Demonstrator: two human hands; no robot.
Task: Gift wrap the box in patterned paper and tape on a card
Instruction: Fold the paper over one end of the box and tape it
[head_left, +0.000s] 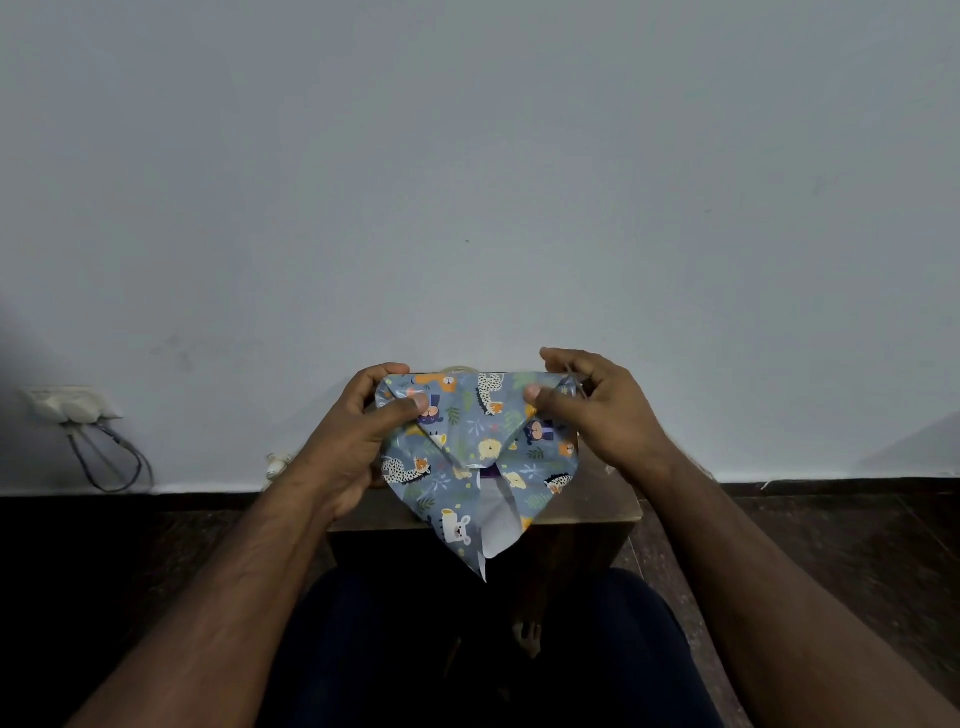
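I am in the middle of closing one end of the wrap. The box (480, 415) sits at the centre of the frame, raised over the near edge of the small wooden bench (597, 499), and it is almost wholly covered by the patterned paper (483, 431), blue-grey with cartoon animals. Only a small dark purple patch of the box shows through the gap low in the middle.

My left hand (358, 441) grips the left side of the parcel, thumb pressed on the printed face and fingers curled round the top corner behind. My right hand (597, 410) pinches the upper right corner of the paper, thumb on the front and fingers behind. The two side flaps have been folded inward into slanting edges that meet near the centre, and the leftover paper hangs down as a long point toward the lower middle of the frame, its white underside showing along the split.

I judge the next move calls for creasing those slanted folds sharply, then bringing the hanging point up flat against the end of the box and holding it there with one hand while the other fetches tape. A pale rounded edge peeks out just behind the top of the parcel; it may be a tape roll, but I cannot tell. I see no card in view.
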